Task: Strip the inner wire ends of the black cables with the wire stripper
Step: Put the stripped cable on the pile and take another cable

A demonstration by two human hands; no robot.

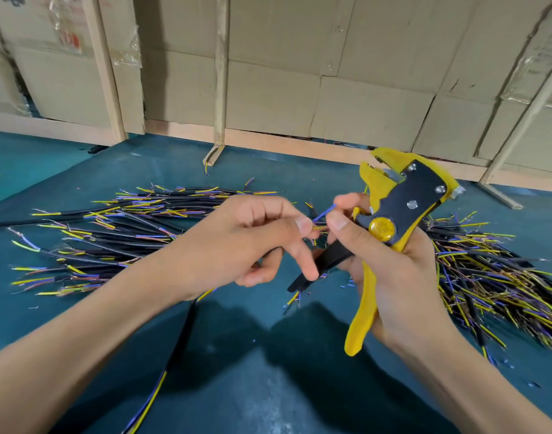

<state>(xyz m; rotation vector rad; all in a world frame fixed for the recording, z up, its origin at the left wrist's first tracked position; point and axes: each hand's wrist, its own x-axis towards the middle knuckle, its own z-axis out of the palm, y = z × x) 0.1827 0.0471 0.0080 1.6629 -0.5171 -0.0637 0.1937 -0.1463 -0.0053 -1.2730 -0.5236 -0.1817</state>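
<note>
The black cable (180,336) hangs from the left hand (252,239), its blue inner wire (324,213) pinched between both thumbs. The right hand (393,277) also wraps the wire stripper (393,214), whose mouth points up, away from the wire. Loosely pinched, the thin wire could slip, or enter crooked and get nicked.

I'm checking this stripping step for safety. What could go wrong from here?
1. The right hand holds the wire stripper while its thumb and forefinger also pinch the blue wire; the tool could slip or the handles close by accident.
2. The left hand has its fingertips close to the stripper, so they might get nipped.
3. The cable piles on both sides could snag the loose cable end.
</note>
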